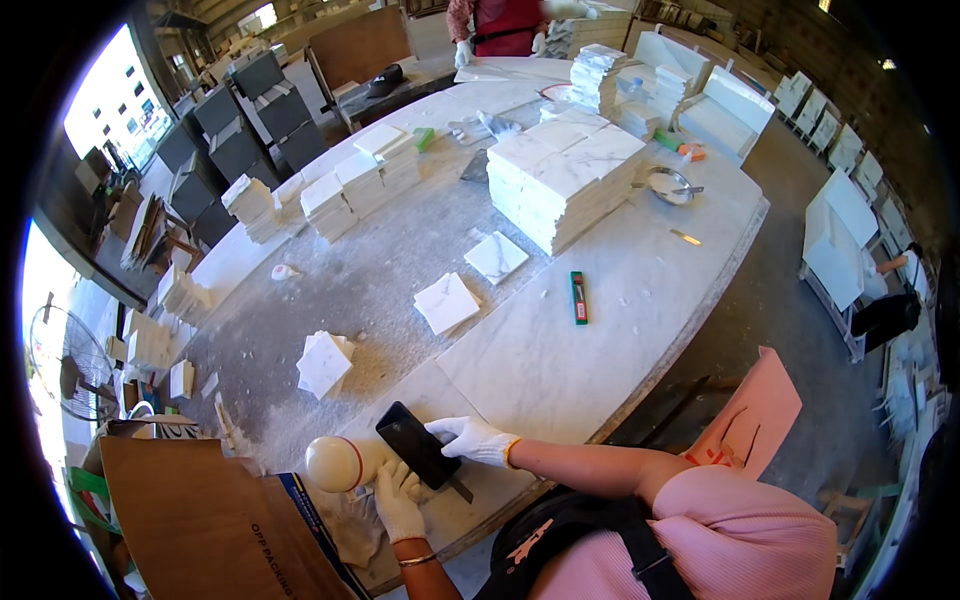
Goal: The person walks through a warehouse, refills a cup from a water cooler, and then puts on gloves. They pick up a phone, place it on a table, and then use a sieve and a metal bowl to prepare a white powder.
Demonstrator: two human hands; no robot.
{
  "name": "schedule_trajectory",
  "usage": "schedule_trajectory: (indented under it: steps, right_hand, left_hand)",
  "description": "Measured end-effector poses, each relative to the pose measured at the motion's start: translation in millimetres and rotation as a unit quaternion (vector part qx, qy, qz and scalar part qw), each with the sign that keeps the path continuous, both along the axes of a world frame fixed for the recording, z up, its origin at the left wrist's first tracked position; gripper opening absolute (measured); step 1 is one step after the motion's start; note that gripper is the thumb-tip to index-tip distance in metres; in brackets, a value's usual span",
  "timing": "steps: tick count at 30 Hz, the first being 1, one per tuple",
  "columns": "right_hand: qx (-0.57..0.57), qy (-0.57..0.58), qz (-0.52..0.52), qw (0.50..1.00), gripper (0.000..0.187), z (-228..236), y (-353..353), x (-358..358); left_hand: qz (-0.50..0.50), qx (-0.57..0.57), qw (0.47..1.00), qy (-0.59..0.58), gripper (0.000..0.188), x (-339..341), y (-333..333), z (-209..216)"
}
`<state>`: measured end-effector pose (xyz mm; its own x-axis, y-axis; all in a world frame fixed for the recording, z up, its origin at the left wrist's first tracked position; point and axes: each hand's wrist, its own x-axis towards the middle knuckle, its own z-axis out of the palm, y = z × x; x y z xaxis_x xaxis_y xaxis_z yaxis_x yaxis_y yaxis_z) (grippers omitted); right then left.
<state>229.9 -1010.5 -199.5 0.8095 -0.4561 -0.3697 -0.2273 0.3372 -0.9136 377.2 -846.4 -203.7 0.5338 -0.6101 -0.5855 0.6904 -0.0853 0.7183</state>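
Note:
A black smartphone [412, 440], its screen dark, is held at a tilt over the near edge of the marble table [560, 380]. Gloved in white, my right hand [474, 441] grips its right edge. My left hand [399, 502], also gloved, closes at its lower left edge; some of those fingertips are hidden. Beside the left hand lies a rounded cream-white container [333, 464] with a thin red ring. A narrow grey strip [460, 489] sticks out below the phone. Small white marble tiles [325, 364] lie stacked just beyond.
Tall tile stacks [560, 175] stand mid-table, with lower ones [350, 185] behind left. A green case [579, 298], a metal bowl [672, 186] and a yellow cutter [686, 237] lie at right. Brown cardboard [190, 510] rises at near left. A co-worker [503, 28] stands across the table.

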Motion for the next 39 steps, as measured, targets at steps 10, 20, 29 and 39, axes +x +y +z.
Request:
schedule_trajectory:
  steps: [10,20,29,39]
  right_hand:
    - [0.073,-0.094,-0.034,0.992,0.056,48,-30,-30]
    - [0.036,-0.198,-0.19,0.961,0.057,149,-200,-107]
    - [-0.019,-0.146,-0.246,0.958,0.052,167,-392,-174]
    - [-0.13,-0.007,-0.216,0.968,0.052,165,-452,-186]
  left_hand:
    - [0.025,-0.066,0.997,0.026,0.051,-20,-31,36]
    - [-0.131,-0.252,0.957,-0.059,0.052,-73,-216,179]
    - [-0.095,-0.203,0.974,-0.034,0.05,-109,-198,155]
    - [0.047,-0.09,0.993,-0.052,0.049,-107,-97,120]
